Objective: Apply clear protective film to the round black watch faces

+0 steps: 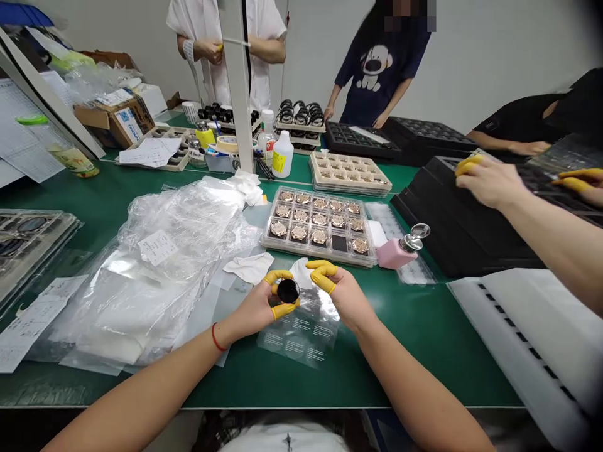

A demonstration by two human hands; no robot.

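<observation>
My left hand, with yellow finger cots, grips a round watch case by its rim, its dark face turned up toward me. Just to the right, my right hand has its yellow-covered fingers closed on a white cloth, close to the watch case but apart from it. Beyond both hands lies a clear tray of rose-gold watch cases; one front-row compartment shows a black bottom. A second white cloth lies beside my left fingers. Beneath my hands is a clear printed plastic sheet.
Crumpled plastic bags cover the left. A pink pump bottle stands right of the tray, near black trays. Behind are a beige tray, a white bottle and a post. A co-worker's arm reaches in from the right.
</observation>
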